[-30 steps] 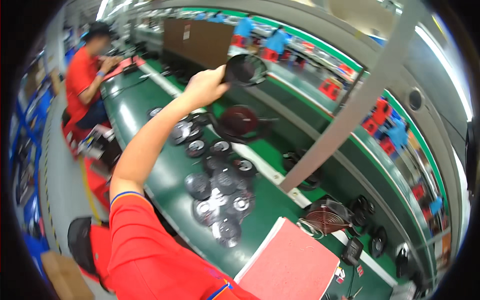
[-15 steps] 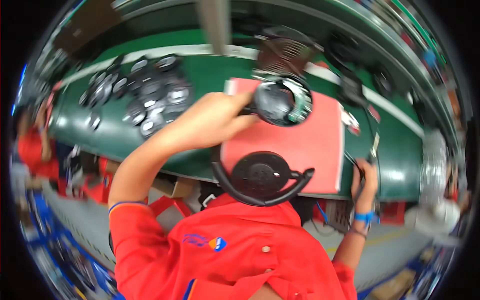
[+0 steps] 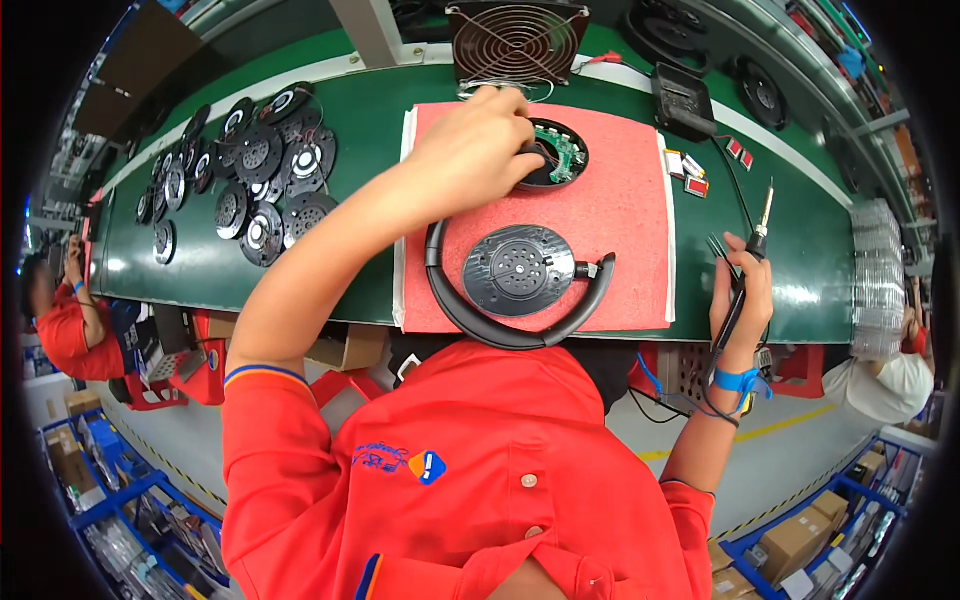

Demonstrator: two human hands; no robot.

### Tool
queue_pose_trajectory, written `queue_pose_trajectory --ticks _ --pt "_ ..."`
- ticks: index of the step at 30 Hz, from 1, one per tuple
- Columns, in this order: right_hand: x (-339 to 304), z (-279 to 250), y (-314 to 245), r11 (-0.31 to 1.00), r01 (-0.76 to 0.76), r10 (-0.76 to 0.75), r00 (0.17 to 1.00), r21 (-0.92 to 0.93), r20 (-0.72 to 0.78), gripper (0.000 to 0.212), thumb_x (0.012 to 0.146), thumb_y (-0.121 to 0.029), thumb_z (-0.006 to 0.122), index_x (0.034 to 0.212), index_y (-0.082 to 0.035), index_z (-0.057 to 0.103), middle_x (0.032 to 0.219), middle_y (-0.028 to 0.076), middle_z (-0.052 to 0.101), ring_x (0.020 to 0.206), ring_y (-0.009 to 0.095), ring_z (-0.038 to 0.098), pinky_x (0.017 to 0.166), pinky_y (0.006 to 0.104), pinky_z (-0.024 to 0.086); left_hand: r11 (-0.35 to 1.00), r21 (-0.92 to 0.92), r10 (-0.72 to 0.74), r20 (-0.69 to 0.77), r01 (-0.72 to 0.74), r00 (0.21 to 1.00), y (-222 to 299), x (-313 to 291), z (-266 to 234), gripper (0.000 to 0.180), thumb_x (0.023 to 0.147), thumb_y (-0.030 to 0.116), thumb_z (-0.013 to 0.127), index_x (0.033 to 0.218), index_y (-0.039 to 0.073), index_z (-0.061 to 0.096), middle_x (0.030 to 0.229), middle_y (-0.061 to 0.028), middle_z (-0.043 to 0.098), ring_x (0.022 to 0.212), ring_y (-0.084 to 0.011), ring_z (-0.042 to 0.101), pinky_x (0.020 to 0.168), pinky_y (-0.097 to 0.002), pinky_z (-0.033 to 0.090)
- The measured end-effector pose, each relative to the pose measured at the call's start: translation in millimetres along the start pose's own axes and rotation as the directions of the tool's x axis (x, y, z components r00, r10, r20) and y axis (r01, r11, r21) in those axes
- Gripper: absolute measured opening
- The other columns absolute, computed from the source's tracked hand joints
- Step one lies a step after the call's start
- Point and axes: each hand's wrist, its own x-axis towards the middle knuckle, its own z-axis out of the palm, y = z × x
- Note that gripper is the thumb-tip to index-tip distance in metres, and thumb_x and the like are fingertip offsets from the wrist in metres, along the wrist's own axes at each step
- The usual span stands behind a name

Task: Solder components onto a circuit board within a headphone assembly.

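A headset with a black headband lies on a pink foam mat. Its near ear cup shows a round perforated black plate. The far ear cup is uncovered, with a green circuit board and thin wires inside. My left hand is closed at that cup's left side, thumb and fingers bent over it, partly hiding it. To the right of the mat, my right hand grips a soldering iron, its tip pointing up and away. Tweezers stick out from the same hand.
Several round black speaker plates lie heaped at the left. A fan with a wire grille stands behind the mat. A black tray and small red-and-white parts are at right, near stacked clear trays. Another person sits far left.
The far ear cup, lifted and blurred before, now sits lower on the mat with its circuit board plainly visible. My left hand has shifted over it. The whole view has moved somewhat.
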Motion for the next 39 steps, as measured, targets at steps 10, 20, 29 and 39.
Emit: queue_pose_trajectory --ticks 10,20,29,39 --pt "58 45 -68 0.929 0.209 -0.238 0.969 0.305 0.061 0.021 0.076 0.011 0.060 0.090 -0.002 0.051 0.102 0.017 0.065 0.086 0.027 0.062 0.082 0.0352 0.048 0.954 0.080 -0.289 -0.029 0.291 0.957 6 1 27 0.017 0.072 0.016 0.064 0.080 0.002 0.067 0.105 -0.0120 0.056 0.104 -0.0306 0.049 0.083 -0.0463 0.043" --pt "90 91 -105 0.895 0.233 -0.308 0.939 0.381 0.150 0.024 0.072 0.008 0.064 0.091 -0.001 0.054 0.101 0.014 0.065 0.079 0.027 0.060 0.069 0.0340 0.048 0.977 -0.182 -0.156 -0.263 0.109 0.952 -15 -24 -15 0.009 0.069 0.009 0.063 0.073 0.001 0.064 0.110 -0.0172 0.057 0.107 -0.0343 0.049 0.091 -0.0416 0.041" --pt "84 98 -101 0.873 0.143 -0.288 0.923 0.467 0.255 0.023 0.074 0.006 0.065 0.093 -0.003 0.055 0.101 0.015 0.064 0.086 0.030 0.063 0.073 0.0355 0.050 0.546 0.454 -0.624 -0.341 0.704 0.703 -127 -71 -65 0.043 0.074 0.046 0.068 0.078 0.003 0.071 0.097 -0.0117 0.062 0.102 -0.0300 0.049 0.079 -0.0424 0.040" --pt "78 96 -110 0.825 0.190 -0.356 0.906 0.533 0.228 0.019 0.077 0.010 0.063 0.089 -0.001 0.053 0.088 0.012 0.064 0.074 0.019 0.063 0.066 0.0276 0.051 0.639 0.272 -0.671 -0.260 0.719 0.695 -114 -81 -63 0.021 0.072 0.027 0.070 0.072 0.006 0.067 0.104 -0.0053 0.059 0.104 -0.0297 0.046 0.083 -0.0432 0.038"
